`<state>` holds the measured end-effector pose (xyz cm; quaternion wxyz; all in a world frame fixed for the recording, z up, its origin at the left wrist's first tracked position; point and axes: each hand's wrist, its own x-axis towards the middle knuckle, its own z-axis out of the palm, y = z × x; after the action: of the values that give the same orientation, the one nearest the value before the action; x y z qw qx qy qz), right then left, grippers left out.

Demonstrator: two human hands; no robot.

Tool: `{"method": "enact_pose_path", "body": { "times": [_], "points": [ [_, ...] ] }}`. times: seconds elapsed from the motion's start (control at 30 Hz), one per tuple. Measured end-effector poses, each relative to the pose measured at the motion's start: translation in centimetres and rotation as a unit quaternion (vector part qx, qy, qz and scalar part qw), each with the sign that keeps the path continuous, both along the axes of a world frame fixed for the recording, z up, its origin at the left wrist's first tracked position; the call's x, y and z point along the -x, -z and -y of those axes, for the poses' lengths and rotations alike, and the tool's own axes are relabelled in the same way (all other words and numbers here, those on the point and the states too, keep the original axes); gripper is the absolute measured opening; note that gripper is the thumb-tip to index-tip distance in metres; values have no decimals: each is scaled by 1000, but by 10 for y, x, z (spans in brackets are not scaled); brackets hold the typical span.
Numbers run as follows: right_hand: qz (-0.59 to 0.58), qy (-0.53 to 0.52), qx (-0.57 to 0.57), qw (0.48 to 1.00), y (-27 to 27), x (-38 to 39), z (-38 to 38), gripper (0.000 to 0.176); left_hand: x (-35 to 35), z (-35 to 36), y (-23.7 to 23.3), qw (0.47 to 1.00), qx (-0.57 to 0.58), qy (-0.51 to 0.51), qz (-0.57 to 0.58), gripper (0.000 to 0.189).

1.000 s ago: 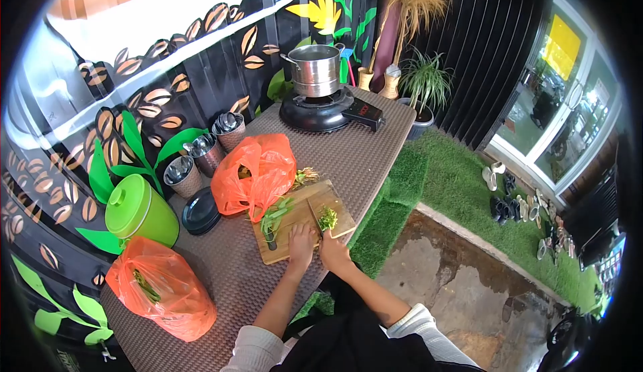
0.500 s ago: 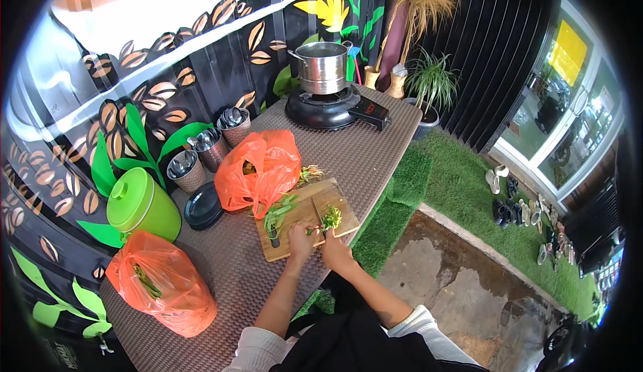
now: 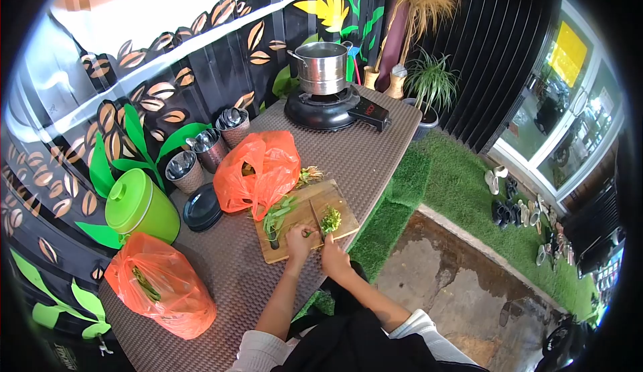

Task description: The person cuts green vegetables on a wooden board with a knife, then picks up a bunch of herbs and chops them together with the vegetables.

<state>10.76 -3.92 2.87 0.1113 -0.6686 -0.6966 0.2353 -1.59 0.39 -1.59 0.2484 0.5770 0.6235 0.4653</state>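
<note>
On the wooden cutting board [image 3: 301, 206], my left hand [image 3: 301, 241] is closed, fingers bent, around a small bunch of green stalks, of which only a little shows. Beside it my right hand [image 3: 334, 257] grips a knife [image 3: 317, 214]; its handle is hidden in the hand and the blade points away from me across the board. A small heap of chopped greens [image 3: 330, 219] lies just right of the blade. Longer uncut leafy greens [image 3: 277, 215] rest at the board's left side, near an orange plastic bag [image 3: 260, 171]. Root ends [image 3: 310, 174] stick out behind the board.
A second orange bag [image 3: 161, 285] stands at the left front of the table [image 3: 241, 285]. Behind are a green lidded container [image 3: 142, 206], dark plates [image 3: 202, 208] and several cutlery cups [image 3: 209, 151]. At the far end, a steel pot [image 3: 323, 68] sits on a portable stove [image 3: 323, 109].
Both hands stay at the board with only slight movement. The right hand and knife have shifted very slightly; the greens look much the same.
</note>
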Motion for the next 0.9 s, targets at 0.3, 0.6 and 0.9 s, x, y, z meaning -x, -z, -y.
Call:
{"method": "enact_pose_path", "body": {
  "times": [0.3, 0.6, 0.9],
  "points": [
    [-26, -31, 11, 999, -4, -10, -18, 25, -7, 18, -11, 988, -114, 23, -98, 11],
    [-14, -31, -7, 999, 14, -7, -24, 32, -1, 11, 0, 995, -84, 15, -46, 13],
    [3, 4, 47, 999, -10, 6, -7, 28, 1, 11, -12, 1000, -4, -1, -6, 12]
  ]
}}
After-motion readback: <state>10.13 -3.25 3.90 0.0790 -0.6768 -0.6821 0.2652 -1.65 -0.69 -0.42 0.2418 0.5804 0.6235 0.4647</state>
